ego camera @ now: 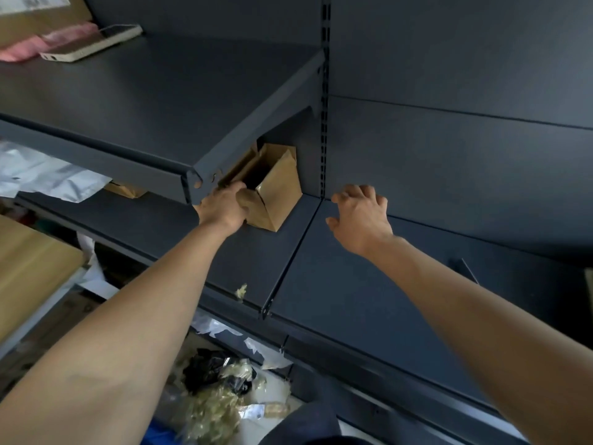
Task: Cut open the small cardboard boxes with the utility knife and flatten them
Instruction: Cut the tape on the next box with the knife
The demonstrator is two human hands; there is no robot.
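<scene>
left hand (224, 208): clamped on near wall of small cardboard box (279, 187), fingers hooked over rim into open top. right hand (361, 216): holding nothing, fingers spread and loosely bent, over lower shelf (353, 300) just right of box, can't tell if touching shelf.

count: two hands, one small box in grip, second brown cardboard bit (125, 189) further left under upper shelf (160, 107), one phone (91, 43) up top.

box: plain brown, top open, flaps up, dark inside, tilted, at far back of lower shelf, tucked under upper shelf's right end.
</scene>
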